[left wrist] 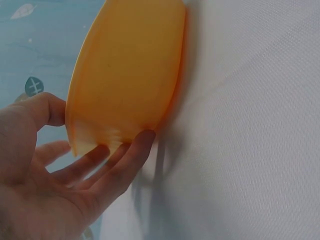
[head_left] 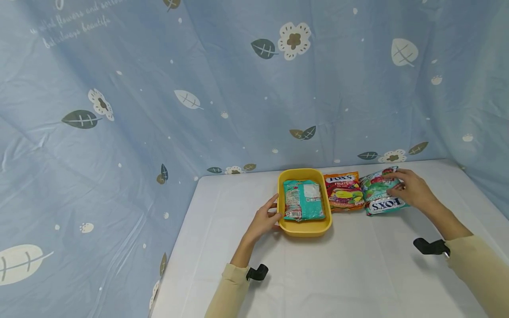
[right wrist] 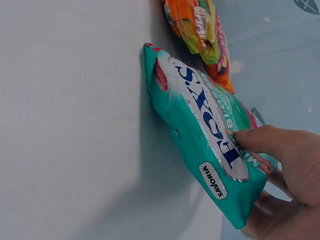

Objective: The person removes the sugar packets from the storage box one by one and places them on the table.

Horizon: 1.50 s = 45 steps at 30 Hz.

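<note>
White table (head_left: 338, 265): two hands, two grips

Near a blue curtain (head_left: 238, 88), the left hand (head_left: 260, 223) holds the yellow tray (head_left: 304, 227) by its left side; well apart, the right hand (head_left: 411, 187) pinches the green bag (head_left: 377, 190) beside the red bag (head_left: 343, 190). A light, even pinch should suit it.

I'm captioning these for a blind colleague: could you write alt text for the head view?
A person's right hand grips a teal FOX'S bag while the left hand holds the side of a yellow tray with another teal bag inside. An orange FOX'S bag lies between them on a white table, against a blue patterned backdrop.
</note>
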### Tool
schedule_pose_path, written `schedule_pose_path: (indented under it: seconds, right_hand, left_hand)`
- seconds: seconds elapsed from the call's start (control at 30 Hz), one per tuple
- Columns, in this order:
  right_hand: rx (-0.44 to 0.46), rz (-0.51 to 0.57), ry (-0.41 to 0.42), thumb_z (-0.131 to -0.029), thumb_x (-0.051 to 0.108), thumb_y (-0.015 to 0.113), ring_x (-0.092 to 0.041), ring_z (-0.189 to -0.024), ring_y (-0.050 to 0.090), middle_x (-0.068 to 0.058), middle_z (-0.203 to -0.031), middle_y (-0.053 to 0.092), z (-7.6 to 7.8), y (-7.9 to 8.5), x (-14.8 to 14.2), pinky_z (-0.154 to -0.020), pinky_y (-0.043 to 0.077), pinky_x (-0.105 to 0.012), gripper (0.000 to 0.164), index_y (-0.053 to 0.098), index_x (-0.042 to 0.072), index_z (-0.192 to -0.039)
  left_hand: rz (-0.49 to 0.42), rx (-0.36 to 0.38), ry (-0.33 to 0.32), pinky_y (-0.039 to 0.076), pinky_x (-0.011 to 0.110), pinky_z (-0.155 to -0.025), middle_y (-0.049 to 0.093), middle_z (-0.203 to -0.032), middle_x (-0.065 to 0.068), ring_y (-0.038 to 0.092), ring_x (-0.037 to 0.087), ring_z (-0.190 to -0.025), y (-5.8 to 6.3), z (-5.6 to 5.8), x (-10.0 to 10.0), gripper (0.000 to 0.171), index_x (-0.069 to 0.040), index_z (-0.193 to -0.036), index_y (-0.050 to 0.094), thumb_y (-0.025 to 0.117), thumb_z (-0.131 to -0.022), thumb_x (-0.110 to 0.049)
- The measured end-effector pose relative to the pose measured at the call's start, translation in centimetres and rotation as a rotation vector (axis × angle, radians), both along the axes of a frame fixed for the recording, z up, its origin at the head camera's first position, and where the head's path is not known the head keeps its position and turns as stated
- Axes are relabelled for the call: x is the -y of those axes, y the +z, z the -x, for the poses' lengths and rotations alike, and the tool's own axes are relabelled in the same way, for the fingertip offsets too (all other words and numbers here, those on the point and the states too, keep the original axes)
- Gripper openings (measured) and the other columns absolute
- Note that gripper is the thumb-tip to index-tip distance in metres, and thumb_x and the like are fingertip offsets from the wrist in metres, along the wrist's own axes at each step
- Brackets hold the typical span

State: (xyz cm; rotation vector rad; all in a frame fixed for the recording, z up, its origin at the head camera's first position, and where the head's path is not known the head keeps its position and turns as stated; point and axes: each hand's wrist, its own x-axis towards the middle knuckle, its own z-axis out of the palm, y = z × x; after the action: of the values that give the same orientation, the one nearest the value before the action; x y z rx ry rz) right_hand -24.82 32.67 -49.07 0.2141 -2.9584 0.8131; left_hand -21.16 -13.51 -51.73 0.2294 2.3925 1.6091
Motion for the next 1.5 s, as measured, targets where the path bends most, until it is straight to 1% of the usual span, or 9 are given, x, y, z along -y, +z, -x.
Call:
schedule_pose_path:
  seconds: [0.13,0.27,0.4,0.67,0.87,1.03,1.17,1.3,1.5]
  right_hand:
    - [-0.016,0.006,0.003,-0.084,0.009,0.071,-0.056,-0.104,0.05,-0.045,-0.138,0.031,-0.1,-0.2,-0.2,-0.083,0.042,-0.072,0.048,0.056,0.0,-0.13]
    - [-0.036,0.005,0.009,-0.084,0.009,0.071,-0.048,-0.093,0.057,-0.044,-0.135,0.034,-0.3,-0.5,-0.2,-0.074,0.047,-0.064,0.047,0.057,0.0,-0.129]
    - [-0.034,0.006,0.005,-0.084,0.009,0.07,-0.043,-0.089,0.057,-0.044,-0.133,0.035,-0.4,-0.9,-0.1,-0.07,0.047,-0.058,0.048,0.057,-0.001,-0.129]
    - [0.0,0.0,-0.013,-0.085,0.013,0.072,-0.052,-0.101,0.05,-0.042,-0.134,0.036,-0.5,-1.6,-0.4,-0.078,0.045,-0.066,0.052,0.054,-0.002,-0.131]
    - [0.069,-0.002,-0.038,-0.086,0.022,0.072,-0.062,-0.117,0.039,-0.045,-0.138,0.03,-0.5,-1.8,-0.4,-0.092,0.038,-0.076,0.058,0.05,-0.001,-0.135]
    - [0.083,-0.003,-0.047,-0.086,0.028,0.073,-0.064,-0.121,0.034,-0.046,-0.139,0.029,-0.7,-1.9,-0.4,-0.096,0.034,-0.078,0.063,0.048,-0.002,-0.136]
    - [0.085,-0.019,-0.048,-0.087,0.029,0.072,-0.064,-0.122,0.033,-0.046,-0.139,0.028,-0.8,-2.0,-0.5,-0.096,0.033,-0.079,0.064,0.047,-0.002,-0.137]
    - [0.095,-0.038,-0.038,-0.088,0.032,0.07,-0.067,-0.122,0.031,-0.048,-0.14,0.026,-0.8,-2.2,-0.8,-0.097,0.031,-0.08,0.067,0.046,-0.002,-0.14]
    - [0.09,-0.051,-0.012,-0.088,0.037,0.07,-0.069,-0.122,0.03,-0.051,-0.138,0.025,-0.9,-2.3,-0.9,-0.096,0.032,-0.081,0.071,0.045,-0.004,-0.14]
  left_hand:
    - [0.003,0.001,0.0,0.064,0.039,-0.07,0.05,-0.141,0.017,0.063,0.034,-0.117,0.0,0.0,0.0,0.068,-0.029,-0.155,0.031,0.059,-0.094,-0.015]
    - [0.003,0.001,-0.001,0.064,0.038,-0.069,0.05,-0.141,0.017,0.063,0.034,-0.117,-0.1,0.0,0.1,0.069,-0.029,-0.155,0.03,0.059,-0.094,-0.014]
    - [0.013,0.004,0.003,0.064,0.035,-0.068,0.05,-0.14,0.016,0.063,0.033,-0.118,-0.3,0.0,0.1,0.069,-0.03,-0.155,0.03,0.059,-0.094,-0.015]
    - [0.002,0.006,0.004,0.064,0.035,-0.068,0.051,-0.139,0.015,0.063,0.033,-0.117,-0.4,0.0,0.1,0.069,-0.032,-0.154,0.031,0.06,-0.094,-0.014]
    - [0.003,0.01,0.011,0.063,0.043,-0.072,0.051,-0.139,0.016,0.063,0.034,-0.117,-0.4,-0.1,-0.1,0.069,-0.031,-0.154,0.03,0.058,-0.095,-0.011]
    - [0.007,0.016,0.009,0.062,0.05,-0.077,0.05,-0.139,0.022,0.062,0.038,-0.117,0.9,-0.7,-0.5,0.069,-0.02,-0.156,0.029,0.056,-0.094,-0.006]
    - [0.003,0.001,0.0,0.063,0.048,-0.074,0.049,-0.138,0.026,0.063,0.04,-0.115,2.1,-1.2,-0.7,0.07,-0.015,-0.155,0.029,0.057,-0.092,-0.003]
    - [0.01,-0.029,-0.002,0.063,0.045,-0.069,0.048,-0.138,0.028,0.063,0.042,-0.114,2.0,-1.2,-0.7,0.071,-0.014,-0.156,0.028,0.056,-0.091,-0.003]
    - [0.007,-0.017,0.004,0.063,0.048,-0.073,0.048,-0.14,0.025,0.061,0.041,-0.117,2.3,-1.2,-0.7,0.069,-0.016,-0.156,0.028,0.056,-0.094,-0.005]
